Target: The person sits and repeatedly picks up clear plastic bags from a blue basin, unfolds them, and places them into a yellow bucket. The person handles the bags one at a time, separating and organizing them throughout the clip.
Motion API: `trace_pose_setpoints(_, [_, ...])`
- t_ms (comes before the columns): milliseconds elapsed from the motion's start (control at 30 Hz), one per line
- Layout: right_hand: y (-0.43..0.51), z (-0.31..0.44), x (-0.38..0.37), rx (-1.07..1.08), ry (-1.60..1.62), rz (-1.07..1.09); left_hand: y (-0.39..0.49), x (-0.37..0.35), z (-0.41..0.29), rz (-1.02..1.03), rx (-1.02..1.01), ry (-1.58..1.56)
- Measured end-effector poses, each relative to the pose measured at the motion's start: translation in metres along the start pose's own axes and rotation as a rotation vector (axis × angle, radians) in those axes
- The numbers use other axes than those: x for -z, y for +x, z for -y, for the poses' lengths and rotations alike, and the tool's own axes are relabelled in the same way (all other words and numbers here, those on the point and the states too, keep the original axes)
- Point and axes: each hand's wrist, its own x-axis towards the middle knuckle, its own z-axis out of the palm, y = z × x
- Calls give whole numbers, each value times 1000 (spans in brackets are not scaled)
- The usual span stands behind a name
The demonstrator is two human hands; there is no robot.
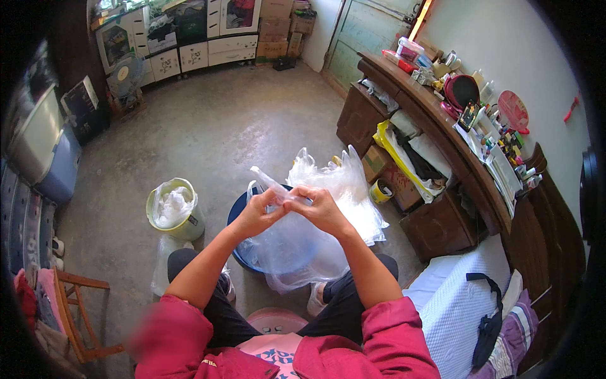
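Observation:
Both my hands grip a clear plastic bag [303, 248] by its gathered upper part, held up in front of me. My left hand [258, 213] pinches it from the left, and my right hand [317, 208] meets it fingertip to fingertip on the right. A twisted end of the plastic sticks up past my fingers to the upper left. The bag's loose body hangs down over a blue basin [235, 213] on the floor between my feet. Beyond my right hand lies a pile of clear plastic bags [350, 199].
A pale green bucket [189, 230] holding crumpled white plastic stands at my left, with a clear bag [166, 263] beside it. I sit on a pink stool [277, 322]. A cluttered wooden dresser [435, 118], a bed [466, 289] and a wooden chair [85, 317] flank me.

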Motion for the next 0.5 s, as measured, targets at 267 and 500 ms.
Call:
trace_pose_setpoints(267, [-3, -22, 37, -149, 659, -378, 7, 21, -1, -513, -175, 319])
trace_pose_setpoints(500, [-9, -27, 51, -124, 822, -325, 13, 14, 49, 141, 822, -897])
